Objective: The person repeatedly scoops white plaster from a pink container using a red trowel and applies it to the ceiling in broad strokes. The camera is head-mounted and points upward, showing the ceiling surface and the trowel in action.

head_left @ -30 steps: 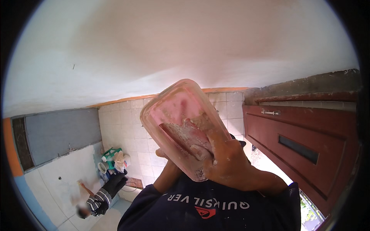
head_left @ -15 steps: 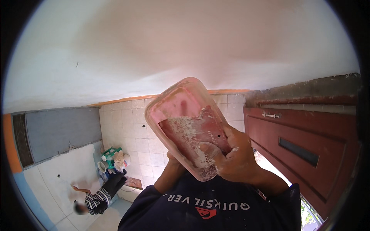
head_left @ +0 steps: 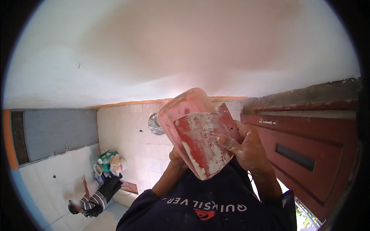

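My left hand (head_left: 176, 157) grips a translucent pinkish plastic tub (head_left: 177, 109) from its near left side. Most of its fingers are hidden behind the tub. In my right hand (head_left: 246, 145) is a flat red putty spreader (head_left: 196, 125), thumb on its face and fingers behind. Whitish putty streaks its face, and a thicker bead lies along its lower left edge. The spreader sits over the tub and covers much of its inside; I cannot tell whether they touch. Pale smears mark my right thumb and fingers.
A pale plastered surface (head_left: 185, 46) spans the top. A round grey-white object (head_left: 155, 124) lies on the tiles behind the tub. A red-brown door (head_left: 304, 150) stands right, a grey door (head_left: 61, 131) left. A person in stripes (head_left: 94, 202) is near a green stool (head_left: 106, 157) and buckets.
The spreader has risen away from the tub's inside and shifted right, now showing a putty bead along its edge. The tub has tilted, uncovering the round object. The striped person's arm has moved.
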Action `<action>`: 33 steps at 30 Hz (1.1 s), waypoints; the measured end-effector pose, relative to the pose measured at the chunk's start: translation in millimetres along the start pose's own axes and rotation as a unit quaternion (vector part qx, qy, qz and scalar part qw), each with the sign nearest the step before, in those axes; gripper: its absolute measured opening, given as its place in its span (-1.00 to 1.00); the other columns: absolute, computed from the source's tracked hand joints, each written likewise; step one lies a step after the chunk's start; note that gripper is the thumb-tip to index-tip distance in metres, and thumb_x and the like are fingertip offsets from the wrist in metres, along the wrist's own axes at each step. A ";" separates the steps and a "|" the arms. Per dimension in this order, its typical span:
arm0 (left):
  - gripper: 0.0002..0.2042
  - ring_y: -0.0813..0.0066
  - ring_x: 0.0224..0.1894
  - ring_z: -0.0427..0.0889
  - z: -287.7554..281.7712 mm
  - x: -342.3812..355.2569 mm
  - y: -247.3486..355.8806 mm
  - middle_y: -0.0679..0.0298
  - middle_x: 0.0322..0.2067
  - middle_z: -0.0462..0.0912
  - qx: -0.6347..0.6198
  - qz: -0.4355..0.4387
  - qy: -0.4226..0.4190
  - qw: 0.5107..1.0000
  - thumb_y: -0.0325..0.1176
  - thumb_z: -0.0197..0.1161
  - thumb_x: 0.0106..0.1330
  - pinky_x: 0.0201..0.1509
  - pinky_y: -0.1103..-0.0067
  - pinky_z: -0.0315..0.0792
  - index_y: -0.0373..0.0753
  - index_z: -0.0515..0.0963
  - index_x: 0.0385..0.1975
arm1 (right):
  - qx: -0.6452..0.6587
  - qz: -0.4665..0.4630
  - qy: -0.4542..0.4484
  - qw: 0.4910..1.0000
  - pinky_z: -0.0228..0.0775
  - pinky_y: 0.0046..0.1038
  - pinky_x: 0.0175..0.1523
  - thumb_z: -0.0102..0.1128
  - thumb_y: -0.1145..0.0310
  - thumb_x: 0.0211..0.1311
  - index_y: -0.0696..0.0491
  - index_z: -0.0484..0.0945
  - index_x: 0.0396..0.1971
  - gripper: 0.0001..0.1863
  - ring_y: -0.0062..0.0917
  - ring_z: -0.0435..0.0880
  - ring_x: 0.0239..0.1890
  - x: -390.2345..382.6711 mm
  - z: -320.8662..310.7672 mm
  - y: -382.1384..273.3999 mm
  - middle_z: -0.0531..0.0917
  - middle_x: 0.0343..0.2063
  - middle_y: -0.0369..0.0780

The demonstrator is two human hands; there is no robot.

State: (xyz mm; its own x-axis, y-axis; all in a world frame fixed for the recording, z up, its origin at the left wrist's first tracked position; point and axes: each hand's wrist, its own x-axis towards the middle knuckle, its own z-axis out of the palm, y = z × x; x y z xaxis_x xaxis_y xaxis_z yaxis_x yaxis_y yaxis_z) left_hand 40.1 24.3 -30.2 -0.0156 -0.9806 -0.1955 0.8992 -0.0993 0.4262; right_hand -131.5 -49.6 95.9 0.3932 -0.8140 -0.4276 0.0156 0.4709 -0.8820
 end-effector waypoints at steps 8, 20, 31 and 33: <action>-0.51 0.33 -0.05 0.51 9.8 13.9 -7.5 0.15 0.00 0.45 0.031 0.027 0.063 0.997 -0.16 0.07 0.28 -0.05 0.46 0.48 -0.28 0.25 0.13 | 0.214 -0.052 0.045 0.974 0.42 -0.47 0.00 0.27 0.44 0.12 0.33 0.30 0.07 -0.45 -0.49 0.59 -0.13 -17.9 -23.6 -23.0 0.57 -0.13 -0.08; -0.54 0.35 -0.06 0.52 18.5 18.5 -6.9 0.15 -0.01 0.46 0.054 0.042 0.091 0.993 -0.17 0.05 0.30 -0.07 0.47 0.49 -0.28 0.25 0.13 | 0.283 -0.082 0.071 0.953 0.43 -0.42 0.03 0.21 0.53 0.10 0.32 0.28 0.08 -0.47 -0.42 0.60 -0.09 -23.0 -21.1 -26.9 0.57 -0.12 -0.07; -0.56 0.36 -0.07 0.52 22.2 36.2 -12.4 0.16 -0.01 0.46 0.072 0.041 0.141 0.986 -0.18 0.03 0.32 -0.08 0.48 0.49 -0.28 0.26 0.12 | 0.301 -0.052 0.118 0.945 0.46 -0.42 0.04 0.11 0.63 0.10 0.20 0.28 0.13 -0.47 -0.44 0.58 -0.07 -10.8 -36.2 3.7 0.56 -0.07 -0.13; -0.67 0.46 -0.21 0.62 36.2 43.1 -17.5 0.20 -0.11 0.54 -0.037 0.054 0.159 0.985 -0.32 0.01 0.34 -0.25 0.58 0.61 -0.28 0.31 0.06 | 0.333 -0.071 0.097 0.935 0.48 -0.47 -0.10 0.13 0.62 0.10 0.17 0.33 0.07 -0.53 -0.48 0.60 -0.17 -3.9 -44.3 5.8 0.58 -0.14 -0.17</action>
State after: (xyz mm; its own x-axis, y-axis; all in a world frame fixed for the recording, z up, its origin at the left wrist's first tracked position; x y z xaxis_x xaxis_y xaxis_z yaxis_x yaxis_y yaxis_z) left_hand 7.9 -22.4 -14.1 0.2099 -0.8806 -0.4248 0.9173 0.0269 0.3973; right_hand -173.7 -58.8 83.7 0.1709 -0.9000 -0.4009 0.6493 0.4089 -0.6412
